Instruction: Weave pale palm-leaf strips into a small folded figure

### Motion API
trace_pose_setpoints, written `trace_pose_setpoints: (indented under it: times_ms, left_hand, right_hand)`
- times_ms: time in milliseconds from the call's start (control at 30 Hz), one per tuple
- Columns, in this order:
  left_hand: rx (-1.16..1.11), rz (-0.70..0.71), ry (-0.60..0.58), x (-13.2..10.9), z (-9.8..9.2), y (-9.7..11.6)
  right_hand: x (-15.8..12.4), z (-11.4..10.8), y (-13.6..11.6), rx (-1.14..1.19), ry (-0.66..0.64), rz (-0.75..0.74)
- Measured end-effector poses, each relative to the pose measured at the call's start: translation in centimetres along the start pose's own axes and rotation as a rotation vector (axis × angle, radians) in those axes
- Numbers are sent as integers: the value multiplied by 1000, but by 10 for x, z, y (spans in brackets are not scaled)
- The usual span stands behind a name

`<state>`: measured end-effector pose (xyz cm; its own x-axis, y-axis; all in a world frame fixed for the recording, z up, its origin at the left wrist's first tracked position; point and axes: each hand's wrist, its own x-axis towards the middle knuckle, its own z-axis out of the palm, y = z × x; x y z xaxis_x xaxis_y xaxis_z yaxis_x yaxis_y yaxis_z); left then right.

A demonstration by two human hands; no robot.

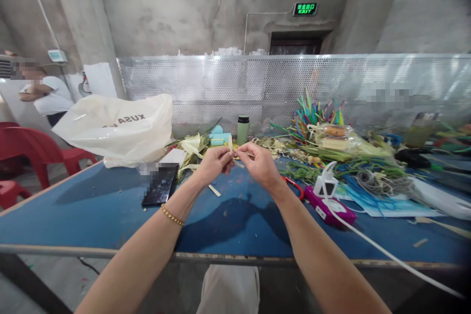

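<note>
Above the middle of the blue table (121, 216), both hands meet at the fingertips. My left hand (215, 163) is closed in a pinch on a narrow pale strip (230, 143), which looks like dried husk or leaf and sticks up from the fingers. My right hand (260, 163) pinches at the lower part of the same strip, thumb and forefinger pressed together; its exact hold is small and partly hidden. Below the hands, a short pale offcut (214, 190) lies on the table. Beside my right wrist show the red handles (294, 185) of a tool, partly covered by my forearm.
A black tablet-like device (160, 186) and a big white plastic bag (121, 125) are left. Behind stands a green bottle (243, 131). At right are a purple power strip (329, 207) with trailing white cable (390, 255), green cord (301, 170) and coloured stems (318, 114).
</note>
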<state>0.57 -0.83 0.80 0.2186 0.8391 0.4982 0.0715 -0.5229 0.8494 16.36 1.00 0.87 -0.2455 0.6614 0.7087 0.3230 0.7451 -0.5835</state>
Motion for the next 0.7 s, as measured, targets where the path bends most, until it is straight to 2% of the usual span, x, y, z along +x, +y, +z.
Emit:
trace_pose_setpoints:
  times_ms: [100,300,567,700]
  left_hand:
    - [-11,11,-38,-1,0,2]
    - [-20,-3,-81,-2,-1,2]
    - [-43,-12,-92,-2,-1,0]
    - [-13,-31,-151,-2,-1,-2]
  right_hand:
    - [0,-3,1,-154,67,-27]
    - [1,-7,-5,-278,77,-72]
    - [4,-8,4,-198,75,-87]
    - [7,-9,7,-120,36,-65]
